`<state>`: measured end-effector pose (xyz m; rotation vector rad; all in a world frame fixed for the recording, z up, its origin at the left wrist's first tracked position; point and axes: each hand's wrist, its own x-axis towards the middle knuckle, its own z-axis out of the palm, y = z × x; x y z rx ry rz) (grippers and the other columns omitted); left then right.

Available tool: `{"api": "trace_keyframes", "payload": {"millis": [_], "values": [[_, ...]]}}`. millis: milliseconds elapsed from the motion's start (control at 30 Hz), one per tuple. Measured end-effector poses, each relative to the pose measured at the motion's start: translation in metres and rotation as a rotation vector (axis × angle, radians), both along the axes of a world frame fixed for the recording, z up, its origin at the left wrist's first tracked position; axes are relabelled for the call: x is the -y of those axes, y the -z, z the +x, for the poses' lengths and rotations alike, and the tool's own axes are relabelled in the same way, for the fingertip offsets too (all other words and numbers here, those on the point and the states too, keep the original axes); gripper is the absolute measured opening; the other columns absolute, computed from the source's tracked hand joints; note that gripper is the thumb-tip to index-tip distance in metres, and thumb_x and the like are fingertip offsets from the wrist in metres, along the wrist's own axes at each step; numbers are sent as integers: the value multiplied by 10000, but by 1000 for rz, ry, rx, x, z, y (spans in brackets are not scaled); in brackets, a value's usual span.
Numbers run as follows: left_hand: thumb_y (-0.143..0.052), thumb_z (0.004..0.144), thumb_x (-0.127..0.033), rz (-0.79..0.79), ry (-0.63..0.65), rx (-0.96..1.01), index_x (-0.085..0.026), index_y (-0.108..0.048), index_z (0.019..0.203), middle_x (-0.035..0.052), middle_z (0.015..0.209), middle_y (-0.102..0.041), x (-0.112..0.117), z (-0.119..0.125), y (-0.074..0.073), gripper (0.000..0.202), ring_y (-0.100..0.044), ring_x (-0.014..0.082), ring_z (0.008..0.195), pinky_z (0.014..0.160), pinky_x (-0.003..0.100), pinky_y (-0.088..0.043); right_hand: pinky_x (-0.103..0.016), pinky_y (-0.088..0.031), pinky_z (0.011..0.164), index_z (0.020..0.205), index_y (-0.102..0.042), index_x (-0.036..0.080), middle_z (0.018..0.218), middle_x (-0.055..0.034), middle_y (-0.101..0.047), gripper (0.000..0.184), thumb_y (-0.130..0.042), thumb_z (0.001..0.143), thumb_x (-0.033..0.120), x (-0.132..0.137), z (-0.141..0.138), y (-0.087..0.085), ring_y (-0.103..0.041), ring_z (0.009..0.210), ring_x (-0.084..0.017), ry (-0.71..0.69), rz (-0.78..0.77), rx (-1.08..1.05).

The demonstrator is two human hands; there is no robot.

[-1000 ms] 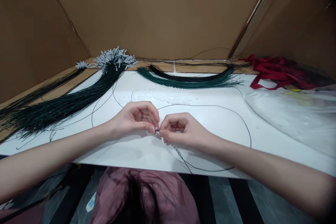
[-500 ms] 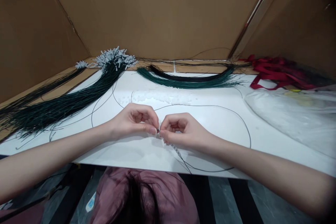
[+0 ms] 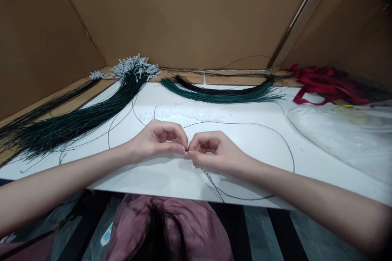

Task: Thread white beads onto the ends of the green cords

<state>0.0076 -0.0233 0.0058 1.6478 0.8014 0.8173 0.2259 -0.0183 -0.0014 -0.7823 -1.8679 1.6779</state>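
My left hand (image 3: 162,138) pinches thumb and forefinger together over a dark, thin wire, with a speck of white at the fingertips. Close against it, my right hand (image 3: 214,151) also pinches, its thumb and forefinger on the same spot. Below the right fingers, a short row of small white beads (image 3: 206,173) sits on the wire. The dark wire (image 3: 289,147) loops wide over the white board around my right hand. Loose white beads (image 3: 192,112) lie scattered behind both hands. My fingers cover the exact point where wire and bead meet.
At the left lies a thick bundle of dark green wires (image 3: 101,116) with white beaded tips (image 3: 134,67). A bundle of bare green and black wires (image 3: 226,96) curves at the back. Red ribbon (image 3: 330,85) and a clear plastic bag (image 3: 343,134) lie right. Cardboard walls (image 3: 190,16) enclose the board.
My left fingertips have closed in slightly toward the right ones. The right hand has hardly moved, and the view has shifted a little.
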Motion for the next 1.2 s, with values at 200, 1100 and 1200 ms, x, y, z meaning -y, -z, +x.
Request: {"api": "trace_keyframes", "payload": {"millis": [200, 1100, 1200], "values": [[-776, 783, -127, 70, 9, 44, -126, -682, 826, 45, 794, -715, -1, -3, -2, 103, -682, 124, 736, 683, 195, -549, -237, -393, 574, 720, -609, 148, 608, 18, -581, 77, -658, 753, 197, 1, -1, -2, -512, 571, -96, -3, 20, -2], [-747, 808, -59, 122, 97, 61, -141, -615, 1012, 32, 828, -753, -2, -3, 0, 257, -717, 101, 749, 714, 165, -571, -234, -386, 566, 719, -605, 137, 605, 28, -540, 39, -627, 730, 167, 3, -1, -2, -483, 571, -90, -8, 44, 18], [-745, 812, -65, 119, 91, 30, -144, -617, 1008, 29, 820, -753, -2, -3, 1, 247, -716, 97, 748, 715, 159, -565, -235, -385, 567, 716, -605, 135, 610, 26, -540, 22, -618, 723, 151, 2, -1, -2, -485, 577, -92, -9, 42, 31]]}}
